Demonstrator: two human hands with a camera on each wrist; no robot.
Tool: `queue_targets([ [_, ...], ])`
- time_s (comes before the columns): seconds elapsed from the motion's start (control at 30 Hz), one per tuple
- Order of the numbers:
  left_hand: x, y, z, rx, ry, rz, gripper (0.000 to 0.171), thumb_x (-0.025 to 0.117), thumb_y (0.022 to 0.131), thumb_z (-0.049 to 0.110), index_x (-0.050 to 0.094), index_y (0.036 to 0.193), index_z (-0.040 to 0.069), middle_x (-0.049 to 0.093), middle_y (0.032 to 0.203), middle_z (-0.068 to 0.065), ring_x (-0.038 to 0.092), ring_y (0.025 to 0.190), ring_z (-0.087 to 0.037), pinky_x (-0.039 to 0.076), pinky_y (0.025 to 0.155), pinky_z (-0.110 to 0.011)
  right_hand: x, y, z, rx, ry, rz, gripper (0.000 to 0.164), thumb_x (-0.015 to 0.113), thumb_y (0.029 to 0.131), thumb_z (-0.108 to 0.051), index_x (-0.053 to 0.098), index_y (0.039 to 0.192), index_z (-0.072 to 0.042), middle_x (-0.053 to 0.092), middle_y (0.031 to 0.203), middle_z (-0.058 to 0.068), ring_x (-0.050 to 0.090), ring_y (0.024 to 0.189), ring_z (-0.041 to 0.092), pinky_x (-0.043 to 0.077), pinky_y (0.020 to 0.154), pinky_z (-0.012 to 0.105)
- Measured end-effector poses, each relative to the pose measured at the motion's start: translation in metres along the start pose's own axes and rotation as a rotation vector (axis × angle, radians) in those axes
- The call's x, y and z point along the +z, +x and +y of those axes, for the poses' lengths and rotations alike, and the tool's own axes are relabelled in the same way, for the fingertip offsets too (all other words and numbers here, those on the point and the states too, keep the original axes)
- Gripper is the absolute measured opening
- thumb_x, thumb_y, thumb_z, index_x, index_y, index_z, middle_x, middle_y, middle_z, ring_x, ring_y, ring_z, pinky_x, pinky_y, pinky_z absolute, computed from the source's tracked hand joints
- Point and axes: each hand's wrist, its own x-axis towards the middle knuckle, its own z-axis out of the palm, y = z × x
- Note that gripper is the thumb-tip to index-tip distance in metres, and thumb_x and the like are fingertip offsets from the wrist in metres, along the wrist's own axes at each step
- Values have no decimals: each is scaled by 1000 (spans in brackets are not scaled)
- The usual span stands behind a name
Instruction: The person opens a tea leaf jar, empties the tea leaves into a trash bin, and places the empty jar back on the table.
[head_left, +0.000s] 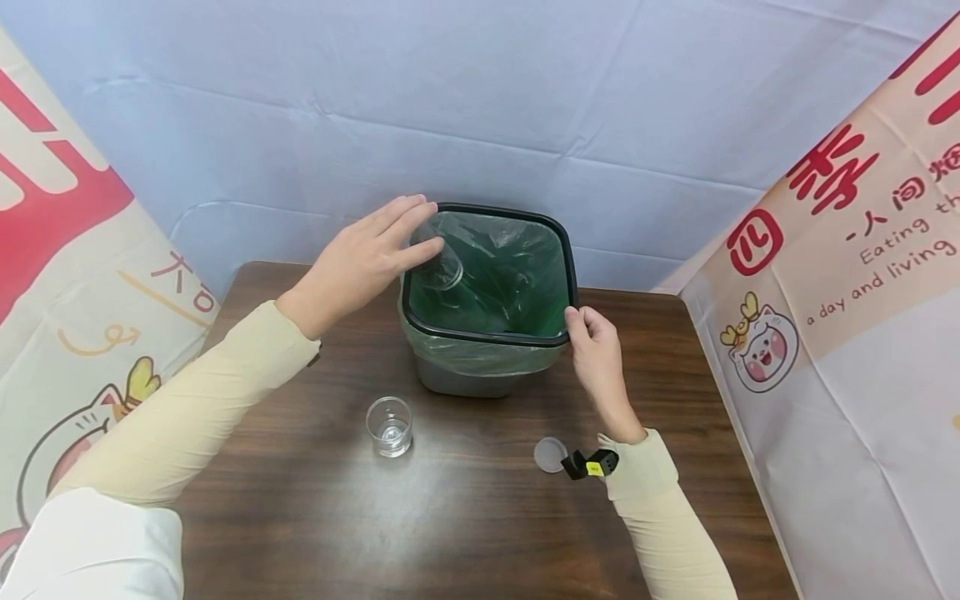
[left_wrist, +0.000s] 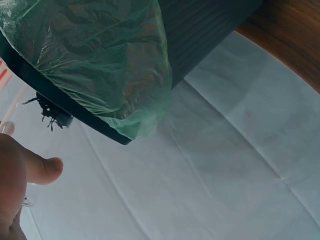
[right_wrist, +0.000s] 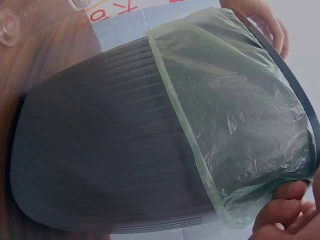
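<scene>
A grey trash bin (head_left: pixel 468 379), lined with a green plastic bag (head_left: pixel 480 358) under a black rim, stands near the table's back edge. My left hand (head_left: pixel 360 262) holds a clear cup (head_left: pixel 447 273) tilted over the bin's left rim; the hand covers part of it. In the left wrist view, my thumb (left_wrist: pixel 45 170) shows at the left, and a dark, stringy clump (left_wrist: pixel 51 112) appears beside the rim, perhaps at the cup's mouth. My right hand (head_left: pixel 598 354) grips the rim's front right corner; its curled fingers (right_wrist: pixel 282 210) press on the bag in the right wrist view.
A clear glass (head_left: pixel 389 427) stands upright on the brown wooden table (head_left: pixel 465 517), front left of the bin. Right of it, a round translucent lid (head_left: pixel 551 455) lies flat by my right wrist. Cloth walls (head_left: pixel 450 100) enclose the table's back and sides.
</scene>
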Motion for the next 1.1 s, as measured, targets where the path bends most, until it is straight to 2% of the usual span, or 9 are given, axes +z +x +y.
queue_targets([
  [0.13,0,1,1,14,7,22,50,48,84,-20,63,120,11,47,138,-20,38,132,-33,28,110,-39,0,0,1,-6,2,5,49,47,96,-45,42,71,-3,33,60,9,33,52,23,27,46,33],
  [0.27,1,4,1,47,-32,53,52,45,85,-21,62,122,11,45,140,-21,37,133,-35,28,110,-40,0,-1,-1,3,6,4,47,48,97,-42,42,70,-4,33,58,7,33,51,22,27,46,32],
  [0.4,1,8,1,71,-48,66,54,41,86,-21,61,125,11,43,140,-22,35,133,-37,25,111,-43,-2,-4,-14,1,10,-6,44,48,98,-34,42,69,-3,33,57,5,34,51,21,28,47,31],
  [0.5,-1,9,0,52,-34,63,52,42,87,-18,61,124,13,42,139,-22,34,132,-40,26,110,-48,-3,-7,-27,0,10,-14,41,48,99,-28,42,68,-2,33,57,4,33,51,19,27,47,30],
  [0.57,-1,9,-2,36,-28,44,51,44,86,-17,61,122,14,43,138,-22,36,130,-41,30,107,-50,-3,-10,-35,4,2,-12,40,48,99,-26,41,68,-3,32,57,3,33,51,18,27,48,29],
  [0.67,-1,5,-3,12,-41,-4,50,50,84,-17,63,121,15,44,137,-22,39,128,-41,38,101,-50,-3,-11,-37,5,6,-7,40,48,99,-25,41,67,-3,32,57,3,32,51,17,27,48,29],
  [0.77,0,1,-5,-14,-59,-35,50,54,82,-17,64,120,14,45,136,-22,40,127,-40,40,99,-49,-3,-10,-37,0,16,-7,40,48,99,-25,41,67,-2,32,57,3,33,51,18,27,48,29],
  [0.97,-1,1,-7,-30,-79,3,51,57,80,-17,63,119,14,46,136,-22,41,126,-40,38,101,-49,-3,-7,-23,2,12,-9,44,48,99,-32,41,69,-2,32,58,7,33,52,21,27,47,32],
  [1.1,-2,1,-7,-27,-76,12,54,55,79,-19,62,121,14,45,137,-22,40,127,-40,39,100,-49,-4,-10,-33,-4,23,-9,41,48,99,-27,41,67,-1,31,58,6,32,52,20,26,47,30],
])
